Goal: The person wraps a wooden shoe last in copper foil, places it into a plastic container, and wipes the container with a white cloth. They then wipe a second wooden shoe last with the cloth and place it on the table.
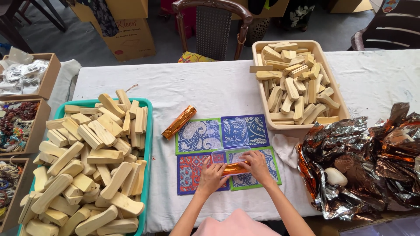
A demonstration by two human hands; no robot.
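Both the left hand (211, 176) and right hand (257, 165) grasp a copper foil-wrapped stick (235, 168), pressing it into a clear plastic box (228, 139) on patterned cloth mats (200, 136) mid-bench (218, 83).

Glossy orange foil wrap (235, 168); clear smooth plastic box (228, 140); matt pale wooden blocks (89, 161); white cloth on the table (210, 83); crinkled shiny foil sheets (363, 161).

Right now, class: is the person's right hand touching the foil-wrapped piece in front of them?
Touching. The head view shows the right hand with fingers laid on the foil-wrapped piece, no gap visible.
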